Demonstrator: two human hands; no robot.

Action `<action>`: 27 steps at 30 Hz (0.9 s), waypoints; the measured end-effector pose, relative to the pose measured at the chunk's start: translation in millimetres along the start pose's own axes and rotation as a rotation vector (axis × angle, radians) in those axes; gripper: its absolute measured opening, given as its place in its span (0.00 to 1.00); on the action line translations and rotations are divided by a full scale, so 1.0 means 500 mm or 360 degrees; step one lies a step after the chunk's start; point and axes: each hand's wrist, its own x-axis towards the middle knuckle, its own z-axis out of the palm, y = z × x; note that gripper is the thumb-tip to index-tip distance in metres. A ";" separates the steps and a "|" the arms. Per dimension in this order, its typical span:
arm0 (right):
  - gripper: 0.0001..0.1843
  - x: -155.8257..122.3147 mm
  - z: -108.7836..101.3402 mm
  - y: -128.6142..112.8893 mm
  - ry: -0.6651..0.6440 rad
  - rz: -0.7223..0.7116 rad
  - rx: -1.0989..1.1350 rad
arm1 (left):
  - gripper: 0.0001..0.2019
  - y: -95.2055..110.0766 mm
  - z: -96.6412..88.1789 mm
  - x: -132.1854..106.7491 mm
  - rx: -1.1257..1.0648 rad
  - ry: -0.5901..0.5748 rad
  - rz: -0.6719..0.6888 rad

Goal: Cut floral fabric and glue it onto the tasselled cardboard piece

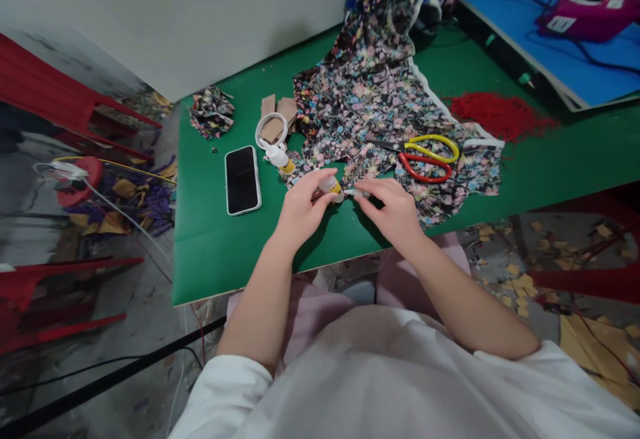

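Observation:
My left hand [305, 206] is closed around a small white bottle with a yellow label [331, 188], low over the front of the green table. Just to its right, my right hand [389, 203] pinches a small pale piece [351, 192], its tip pointing at the bottle's end. Whether the two touch, I cannot tell. A second white bottle with a yellow label [279, 158] lies behind my left hand. Beyond both hands spreads black floral fabric [360, 102] with a white edge. Scissors with one yellow and one red handle [425, 157] rest on it.
On the green table [215, 245] lie a phone [243, 180], a white ring [286, 125], brown card pieces [269, 104], a crumpled floral scrap [212, 113] and red threads [500, 115]. A blue board [530, 32] carries a purple box [587, 13] and cables. Red chairs stand around the table.

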 end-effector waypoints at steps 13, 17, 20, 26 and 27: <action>0.10 -0.002 0.006 0.006 -0.0009 0.0012 -0.0067 | 0.21 -0.021 -0.010 0.007 -0.0708 0.0431 -0.0323; 0.10 -0.001 0.004 0.004 0.0012 -0.0007 -0.0020 | 0.20 -0.020 -0.022 0.007 -0.0988 0.0319 -0.0427; 0.10 0.000 0.002 0.001 0.0032 -0.0007 0.0031 | 0.18 -0.020 -0.029 0.006 -0.1135 0.0313 -0.0528; 0.11 -0.001 -0.001 -0.007 -0.0041 0.0093 0.0111 | 0.15 -0.011 -0.028 0.012 -0.1485 0.0412 -0.0777; 0.11 -0.001 -0.001 -0.009 -0.0067 0.0119 0.0129 | 0.15 -0.007 -0.026 0.014 -0.1551 0.0448 -0.0829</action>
